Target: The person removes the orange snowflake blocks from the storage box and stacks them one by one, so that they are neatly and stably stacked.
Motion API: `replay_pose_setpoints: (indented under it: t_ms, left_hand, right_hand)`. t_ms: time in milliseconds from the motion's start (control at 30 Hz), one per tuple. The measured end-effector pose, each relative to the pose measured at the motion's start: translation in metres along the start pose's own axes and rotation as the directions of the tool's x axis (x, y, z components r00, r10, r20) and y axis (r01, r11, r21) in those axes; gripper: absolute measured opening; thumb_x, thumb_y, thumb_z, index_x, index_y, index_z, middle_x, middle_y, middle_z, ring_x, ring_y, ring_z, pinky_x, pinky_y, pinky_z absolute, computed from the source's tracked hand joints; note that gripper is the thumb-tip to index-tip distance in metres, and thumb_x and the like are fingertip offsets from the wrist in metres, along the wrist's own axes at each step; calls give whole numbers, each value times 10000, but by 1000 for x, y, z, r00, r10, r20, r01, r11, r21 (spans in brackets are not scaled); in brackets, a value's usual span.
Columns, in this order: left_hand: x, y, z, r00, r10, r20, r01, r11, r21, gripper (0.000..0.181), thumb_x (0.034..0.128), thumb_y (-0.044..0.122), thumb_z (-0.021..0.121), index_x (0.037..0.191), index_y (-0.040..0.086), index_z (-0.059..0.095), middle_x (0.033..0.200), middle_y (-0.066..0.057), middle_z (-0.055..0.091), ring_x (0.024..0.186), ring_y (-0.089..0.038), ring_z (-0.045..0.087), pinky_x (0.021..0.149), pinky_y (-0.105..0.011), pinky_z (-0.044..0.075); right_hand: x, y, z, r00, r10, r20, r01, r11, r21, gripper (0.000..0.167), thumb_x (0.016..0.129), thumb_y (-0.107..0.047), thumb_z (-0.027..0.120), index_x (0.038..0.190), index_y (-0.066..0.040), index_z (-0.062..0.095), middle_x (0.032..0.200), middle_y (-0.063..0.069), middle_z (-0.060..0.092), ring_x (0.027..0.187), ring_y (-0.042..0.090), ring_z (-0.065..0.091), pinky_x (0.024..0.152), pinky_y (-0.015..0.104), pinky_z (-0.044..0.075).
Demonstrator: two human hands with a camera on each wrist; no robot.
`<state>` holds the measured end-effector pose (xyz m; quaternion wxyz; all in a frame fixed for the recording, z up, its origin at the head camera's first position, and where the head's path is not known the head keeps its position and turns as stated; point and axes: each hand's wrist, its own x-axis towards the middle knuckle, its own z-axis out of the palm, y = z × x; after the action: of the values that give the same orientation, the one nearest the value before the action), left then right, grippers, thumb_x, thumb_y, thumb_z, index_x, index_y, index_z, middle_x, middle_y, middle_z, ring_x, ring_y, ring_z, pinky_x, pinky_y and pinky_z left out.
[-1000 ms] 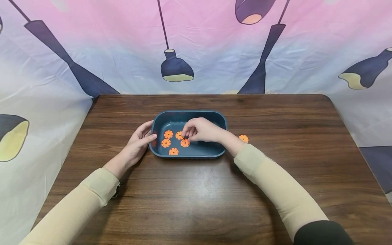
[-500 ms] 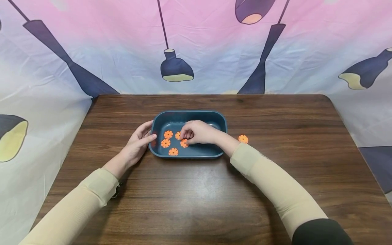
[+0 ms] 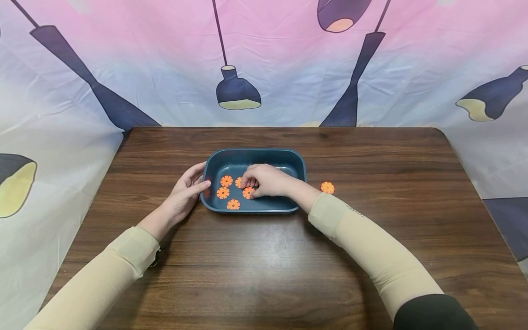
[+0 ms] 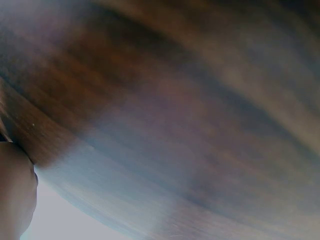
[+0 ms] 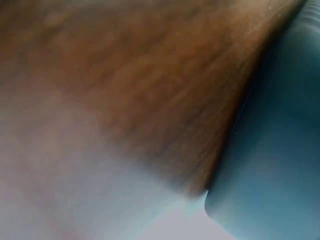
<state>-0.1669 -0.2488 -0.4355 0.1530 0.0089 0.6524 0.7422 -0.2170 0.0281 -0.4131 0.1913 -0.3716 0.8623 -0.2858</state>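
The left hand [image 3: 184, 195] grips the blue tray [image 3: 274, 203] by its left end. Inside it, the right hand [image 3: 267, 180] curls over one orange disc [image 3: 247, 193], whether pinching it I can't tell from here.

The tray [image 3: 252, 211] bars any low sideways path; its inside is accessible from above. The right hand [image 3: 267, 180] fills its middle, the forearm [image 3: 307, 195] spans its right side, and the left hand [image 3: 183, 191] takes the left end. The table [image 3: 247, 266] between the sleeves [image 3: 134, 250] gives free room.
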Motion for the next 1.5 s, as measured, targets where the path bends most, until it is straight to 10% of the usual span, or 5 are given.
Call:
replay_pose_setpoints:
  t_ms: [867, 1500]
  left_hand:
    - [-1, 0, -1, 1000, 5, 3, -5, 1000, -15, 451, 1056, 17, 586, 1436, 250, 526, 1391, 122, 568, 1283, -14, 552, 1022, -130, 474]
    - [-1, 1, 0, 1000, 1, 4, -1, 1000, 0, 465, 1058, 27, 588, 1473, 223, 508, 1393, 124, 556, 1300, -15, 536, 1039, -125, 462]
  right_hand:
    - [-12, -1, -12, 1000, 14, -11, -14, 1000, 8, 92, 979, -82, 764, 972, -133, 688, 974, 29, 650, 894, 162, 599, 806, 249, 506]
    - [-62, 3, -65, 991, -18, -130, 21, 1000, 16, 40, 990, -54, 728, 997, -89, 710, 939, 31, 709, 859, 162, 639, 825, 334, 565]
